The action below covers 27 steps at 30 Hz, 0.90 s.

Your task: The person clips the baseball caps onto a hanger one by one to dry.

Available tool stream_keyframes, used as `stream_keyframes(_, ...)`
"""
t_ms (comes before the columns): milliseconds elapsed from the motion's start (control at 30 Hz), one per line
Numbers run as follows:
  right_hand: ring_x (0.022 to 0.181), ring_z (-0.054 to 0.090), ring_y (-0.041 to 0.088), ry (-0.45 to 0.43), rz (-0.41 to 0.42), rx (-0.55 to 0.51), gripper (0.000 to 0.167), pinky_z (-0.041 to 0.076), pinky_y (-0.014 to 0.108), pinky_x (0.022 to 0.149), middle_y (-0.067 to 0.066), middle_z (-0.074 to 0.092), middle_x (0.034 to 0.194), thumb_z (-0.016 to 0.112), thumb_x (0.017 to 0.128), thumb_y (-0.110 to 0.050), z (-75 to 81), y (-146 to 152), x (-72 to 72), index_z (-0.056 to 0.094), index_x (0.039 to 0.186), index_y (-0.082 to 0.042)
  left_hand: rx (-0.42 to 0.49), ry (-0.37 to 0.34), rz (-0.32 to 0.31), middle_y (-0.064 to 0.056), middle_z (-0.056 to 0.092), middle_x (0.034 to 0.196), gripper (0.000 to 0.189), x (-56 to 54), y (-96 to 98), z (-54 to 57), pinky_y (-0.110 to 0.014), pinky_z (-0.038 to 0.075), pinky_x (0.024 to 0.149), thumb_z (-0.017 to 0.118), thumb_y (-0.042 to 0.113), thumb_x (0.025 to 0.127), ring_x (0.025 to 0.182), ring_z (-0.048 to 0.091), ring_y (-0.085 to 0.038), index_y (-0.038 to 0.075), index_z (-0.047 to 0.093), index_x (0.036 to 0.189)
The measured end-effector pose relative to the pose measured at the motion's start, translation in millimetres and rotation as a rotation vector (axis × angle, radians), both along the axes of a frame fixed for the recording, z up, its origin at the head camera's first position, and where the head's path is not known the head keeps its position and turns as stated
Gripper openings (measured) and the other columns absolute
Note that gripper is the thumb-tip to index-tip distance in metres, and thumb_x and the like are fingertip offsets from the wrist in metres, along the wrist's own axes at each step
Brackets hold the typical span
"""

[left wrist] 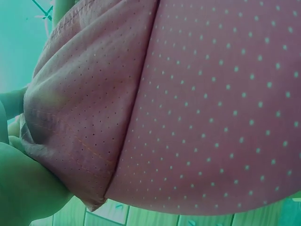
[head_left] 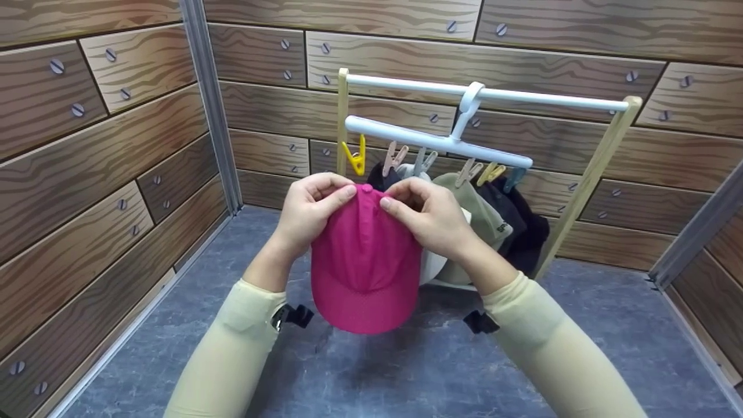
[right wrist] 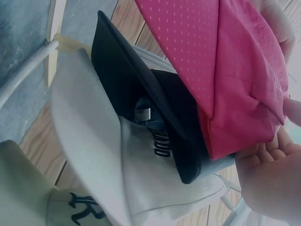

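A pink cap point(head_left: 365, 249) hangs brim down between both hands in the head view. My left hand point(head_left: 310, 212) pinches the crown's top on the left of the button, and my right hand point(head_left: 432, 215) pinches it on the right. Just above the cap, a yellow clothespin point(head_left: 355, 155) hangs at the left end of a white hanger point(head_left: 435, 141). In the left wrist view the cap's dotted brim point(left wrist: 211, 108) fills most of the picture. The right wrist view shows the pink cap point(right wrist: 244, 80) in front of a black cap point(right wrist: 164, 103) and a white cap point(right wrist: 146, 174).
The hanger hooks over the white bar point(head_left: 551, 98) of a wooden-posted rack. Other clothespins hold several caps, among them an olive cap point(head_left: 473, 203) and a dark cap point(head_left: 525, 226). Plank-patterned walls point(head_left: 377, 52) enclose the grey floor point(head_left: 377, 377).
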State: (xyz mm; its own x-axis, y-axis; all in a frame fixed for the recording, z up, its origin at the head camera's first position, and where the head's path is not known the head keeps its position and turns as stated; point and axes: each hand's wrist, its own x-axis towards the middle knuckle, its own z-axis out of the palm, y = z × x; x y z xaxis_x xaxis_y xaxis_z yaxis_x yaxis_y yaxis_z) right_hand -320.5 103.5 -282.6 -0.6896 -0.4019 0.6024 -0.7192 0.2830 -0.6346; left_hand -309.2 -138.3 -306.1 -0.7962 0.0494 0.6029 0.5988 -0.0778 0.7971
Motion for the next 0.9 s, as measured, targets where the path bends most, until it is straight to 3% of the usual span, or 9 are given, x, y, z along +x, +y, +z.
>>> stream_keyframes(267, 0.084, 0.070, 0.017, 0.038, -0.035, -0.035, 0.022, 0.054, 0.025, 0.076, 0.006, 0.079, 0.103, 0.079, 0.105, -0.019, 14.3, -17.1, -3.6, 0.078, 0.118, -0.002, 0.004, 0.003, 0.003, -0.004, 0.080, 0.089, 0.007, -1.0, -3.5, -1.0, -0.023, 0.055, 0.067, 0.076, 0.002, 0.101, 0.075, 0.069, -0.008, -0.002, 0.082, 0.103)
stream_keyframes(467, 0.098, 0.076, 0.019, 0.056, -0.130, 0.011, 0.036, 0.058, 0.034, 0.090, 0.008, 0.080, 0.114, 0.078, 0.106, -0.027, 26.1, -33.7, -6.5, 0.075, 0.130, 0.000, -0.012, 0.009, 0.006, -0.002, 0.079, 0.088, 0.008, -1.7, -3.4, -2.1, -0.023, 0.053, 0.067, 0.076, 0.001, 0.101, 0.074, 0.067, -0.007, -0.004, 0.081, 0.103)
stream_keyframes(600, 0.105, 0.077, 0.021, 0.027, -0.169, 0.039, 0.044, 0.059, 0.039, 0.096, 0.009, 0.080, 0.119, 0.077, 0.106, -0.030, 33.0, -42.2, -7.0, 0.072, 0.137, 0.001, -0.006, 0.003, -0.002, -0.001, 0.079, 0.088, 0.007, -1.2, -3.0, -2.0, -0.023, 0.054, 0.068, 0.076, 0.001, 0.101, 0.075, 0.068, -0.007, -0.003, 0.081, 0.103)
stream_keyframes(900, 0.122, 0.075, 0.018, -0.067, -0.205, 0.103, 0.059, 0.056, 0.037, 0.107, 0.009, 0.077, 0.136, 0.077, 0.106, -0.038, 43.3, -60.8, -5.6, 0.063, 0.150, -0.001, -0.030, 0.013, 0.003, 0.001, 0.077, 0.085, 0.007, -0.8, -4.5, -3.9, -0.023, 0.053, 0.067, 0.075, 0.000, 0.101, 0.073, 0.066, -0.006, -0.006, 0.079, 0.102)
